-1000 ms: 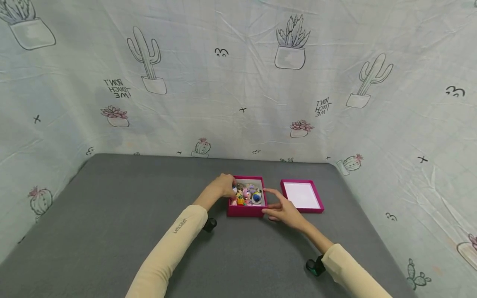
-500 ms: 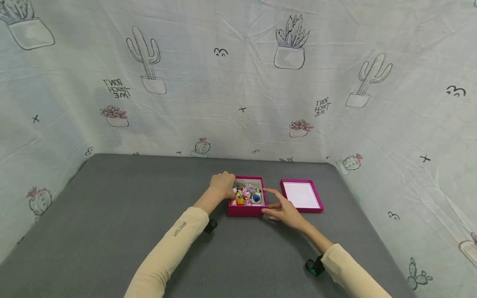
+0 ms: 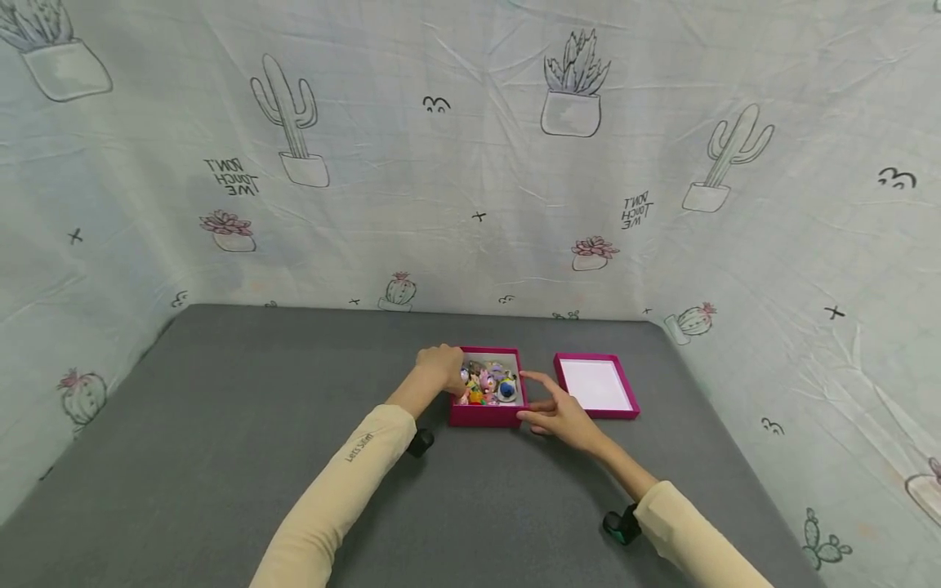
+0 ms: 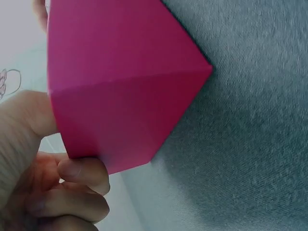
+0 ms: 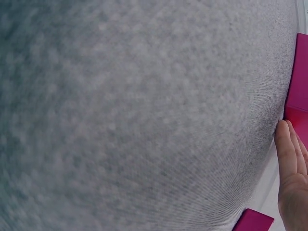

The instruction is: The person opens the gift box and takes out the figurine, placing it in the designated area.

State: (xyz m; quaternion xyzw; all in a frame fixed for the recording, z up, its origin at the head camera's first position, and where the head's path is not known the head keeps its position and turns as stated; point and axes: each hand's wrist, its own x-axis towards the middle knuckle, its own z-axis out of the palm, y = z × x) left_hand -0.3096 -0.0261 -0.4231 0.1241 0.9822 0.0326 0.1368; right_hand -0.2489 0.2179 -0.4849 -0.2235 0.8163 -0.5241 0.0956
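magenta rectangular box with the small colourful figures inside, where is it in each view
Head: magenta rectangular box, just right of centre, below the middle.
Left wrist: box at upper left, outer walls showing, cut off at the top.
Right wrist: box at the right edge, partly cut off.
Shared landmark: grey textured tabletop.

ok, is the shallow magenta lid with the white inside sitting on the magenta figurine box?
No, the lid lies on the grey tabletop, apart from the box, to its right.
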